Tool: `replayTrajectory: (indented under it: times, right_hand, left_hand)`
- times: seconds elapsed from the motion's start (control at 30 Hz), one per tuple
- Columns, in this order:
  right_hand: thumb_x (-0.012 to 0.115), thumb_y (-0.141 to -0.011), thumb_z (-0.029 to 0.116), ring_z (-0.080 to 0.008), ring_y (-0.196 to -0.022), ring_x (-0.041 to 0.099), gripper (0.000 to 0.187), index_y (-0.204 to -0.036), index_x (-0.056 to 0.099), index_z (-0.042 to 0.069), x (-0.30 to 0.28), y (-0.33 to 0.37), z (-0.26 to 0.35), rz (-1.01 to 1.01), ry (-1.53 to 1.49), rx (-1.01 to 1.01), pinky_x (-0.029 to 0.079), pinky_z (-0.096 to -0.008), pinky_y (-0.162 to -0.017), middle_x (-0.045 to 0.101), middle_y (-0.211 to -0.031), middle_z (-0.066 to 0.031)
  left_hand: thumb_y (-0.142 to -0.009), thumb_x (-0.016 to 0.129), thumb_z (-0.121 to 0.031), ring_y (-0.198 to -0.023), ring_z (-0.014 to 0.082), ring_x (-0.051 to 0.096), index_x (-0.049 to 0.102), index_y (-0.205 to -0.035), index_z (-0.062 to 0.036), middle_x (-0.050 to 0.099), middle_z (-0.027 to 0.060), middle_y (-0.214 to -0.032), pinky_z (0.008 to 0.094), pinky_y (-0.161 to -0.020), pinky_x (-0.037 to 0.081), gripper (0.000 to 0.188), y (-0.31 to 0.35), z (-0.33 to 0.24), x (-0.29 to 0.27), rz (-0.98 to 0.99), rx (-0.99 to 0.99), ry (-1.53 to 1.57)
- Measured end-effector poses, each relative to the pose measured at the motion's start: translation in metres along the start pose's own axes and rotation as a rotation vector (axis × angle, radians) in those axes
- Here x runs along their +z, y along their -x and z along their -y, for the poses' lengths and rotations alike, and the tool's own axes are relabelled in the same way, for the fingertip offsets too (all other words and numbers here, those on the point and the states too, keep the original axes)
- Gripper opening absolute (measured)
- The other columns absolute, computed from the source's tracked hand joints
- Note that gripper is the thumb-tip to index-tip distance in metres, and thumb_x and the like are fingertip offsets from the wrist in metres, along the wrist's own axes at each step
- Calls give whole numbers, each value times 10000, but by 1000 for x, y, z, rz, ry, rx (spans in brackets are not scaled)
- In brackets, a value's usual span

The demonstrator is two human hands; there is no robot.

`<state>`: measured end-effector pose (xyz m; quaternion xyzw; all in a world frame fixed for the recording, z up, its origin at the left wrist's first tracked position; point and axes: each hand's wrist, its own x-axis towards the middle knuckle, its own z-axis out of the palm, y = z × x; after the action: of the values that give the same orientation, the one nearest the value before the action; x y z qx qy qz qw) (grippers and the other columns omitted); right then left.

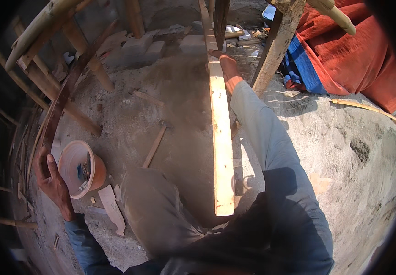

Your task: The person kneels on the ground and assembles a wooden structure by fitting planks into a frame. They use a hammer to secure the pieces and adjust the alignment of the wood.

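Right hand (228, 68) grips the long pale wooden plank (221, 137) at its far end — stiff, likely heavy, best gripped mid-length. Left hand (51, 181), fingers loosely curled, holds the dark curved wooden strip (56, 110) near the orange plastic bucket (81, 167).

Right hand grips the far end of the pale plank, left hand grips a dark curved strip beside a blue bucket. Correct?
Not quite: the bucket is orange, not blue, as the head view shows. The rest stands: right hand grips the far end of the pale plank, left hand grips the dark curved strip.
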<state>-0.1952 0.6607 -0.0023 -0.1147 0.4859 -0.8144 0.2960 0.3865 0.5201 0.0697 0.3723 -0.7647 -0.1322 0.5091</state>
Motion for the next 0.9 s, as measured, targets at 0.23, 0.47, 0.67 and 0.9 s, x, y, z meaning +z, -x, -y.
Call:
replayTrajectory:
  times: [0.23,0.47,0.67,0.9]
  right_hand:
    - [771,-894,104,-289,-813,688,227,-1072,689,-10,6,-11,-5,56,-261,-25,575,-453,-726,689,-975,-132]
    - [820,-818,71,-275,-868,682,345,-1104,673,-55,4,-13,4,-101,-213,-139,553,-421,-808,695,-1008,-150]
    - [803,-841,185,-252,-897,677,350,-1111,721,-23,-2,-13,8,-154,-139,-113,550,-401,-808,711,-1055,-122]
    - [694,-993,368,-257,-953,690,373,-1203,700,59,-53,-7,-28,68,-217,-28,580,-420,-857,722,-1058,-103]
  left_hand:
    - [-1035,446,-716,-1491,450,401,324,-1616,11,375,283,-1612,563,-1229,346,939,93,-216,121,869,-430,640]
    - [-1002,723,-348,-967,227,667,321,-1580,-38,575,186,-1246,411,-757,634,769,148,-277,160,1159,-1014,1032]
    - [-991,738,-278,-913,184,624,380,-1539,-70,597,125,-1172,366,-709,580,687,172,-268,165,1106,-1143,1283]
    - [-994,732,-241,-957,193,611,349,-1556,-66,573,126,-1167,384,-746,568,703,180,-275,162,1152,-1145,1455]
